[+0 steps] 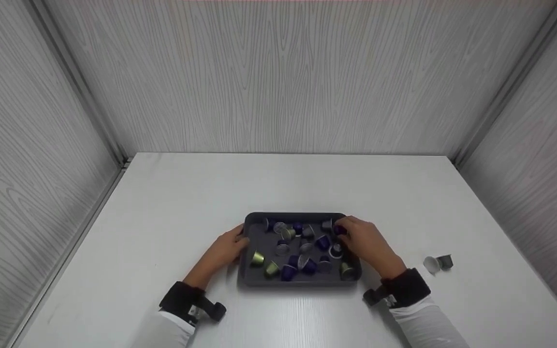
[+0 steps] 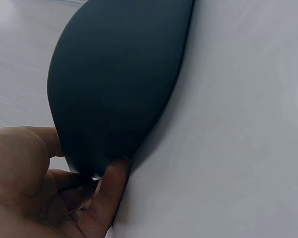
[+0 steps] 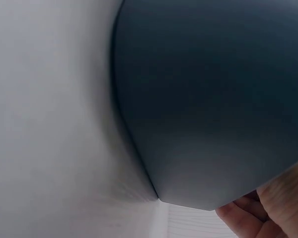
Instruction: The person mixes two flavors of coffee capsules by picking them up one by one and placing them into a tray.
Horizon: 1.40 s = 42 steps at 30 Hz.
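Note:
A dark grey tray (image 1: 300,283) lies on the white table with several coffee capsules in it, in blue, green and silver-grey. My left hand (image 1: 225,247) grips the tray's left side, its fingers against the outer wall in the left wrist view. Over the right rim reaches my right hand (image 1: 368,244), whose thumb and fingertips pinch a dark purple capsule (image 1: 340,230) near the back right corner. The right wrist view shows mostly the tray's outer wall (image 3: 208,99), and the pinched capsule is hidden there. A green capsule (image 1: 347,270) lies in the front right corner.
Right of the tray, a grey capsule (image 1: 445,262) and a capsule with a pale round face (image 1: 432,265) lie on the table (image 1: 162,193), beside the right forearm. Wood-grained panels (image 1: 278,77) stand along the back and both sides.

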Motion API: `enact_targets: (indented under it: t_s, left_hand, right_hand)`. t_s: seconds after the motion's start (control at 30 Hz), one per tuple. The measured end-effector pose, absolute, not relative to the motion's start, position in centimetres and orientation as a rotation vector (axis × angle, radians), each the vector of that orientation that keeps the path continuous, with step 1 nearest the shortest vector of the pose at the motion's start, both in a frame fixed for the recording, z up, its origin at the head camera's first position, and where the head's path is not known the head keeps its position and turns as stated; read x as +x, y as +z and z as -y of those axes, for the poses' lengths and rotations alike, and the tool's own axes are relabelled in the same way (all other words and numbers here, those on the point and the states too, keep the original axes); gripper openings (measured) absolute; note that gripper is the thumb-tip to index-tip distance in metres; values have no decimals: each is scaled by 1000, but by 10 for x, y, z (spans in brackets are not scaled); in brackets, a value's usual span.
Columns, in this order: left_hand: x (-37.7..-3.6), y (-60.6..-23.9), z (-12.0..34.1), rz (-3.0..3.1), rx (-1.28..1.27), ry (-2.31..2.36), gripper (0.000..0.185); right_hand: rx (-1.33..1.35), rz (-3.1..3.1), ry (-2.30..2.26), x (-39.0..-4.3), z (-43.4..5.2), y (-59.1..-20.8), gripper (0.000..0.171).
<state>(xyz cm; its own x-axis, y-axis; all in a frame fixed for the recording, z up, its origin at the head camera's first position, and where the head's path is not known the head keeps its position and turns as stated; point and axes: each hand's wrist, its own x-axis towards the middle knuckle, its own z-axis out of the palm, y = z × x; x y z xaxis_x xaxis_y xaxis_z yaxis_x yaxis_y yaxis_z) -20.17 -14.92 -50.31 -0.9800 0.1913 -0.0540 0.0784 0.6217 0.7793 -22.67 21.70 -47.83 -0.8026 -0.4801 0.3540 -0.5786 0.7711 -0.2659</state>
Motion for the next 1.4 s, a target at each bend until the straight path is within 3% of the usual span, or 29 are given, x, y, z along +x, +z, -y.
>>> enact_targets:
  t_s: [0.63,1.1,1.4]
  left_hand:
    - [-202,-504,149,-2683,188,1291,54]
    - [-201,-502,152,-2665,203,1316,54]
    - [-201,-503,152,-2685,268,1296,55]
  right_hand:
    - [844,2741,518,-227,-216,-476,22]
    - [856,2786,510,-223,-225,-458,29]
    - [849,2756,505,-217,-239,-456,51]
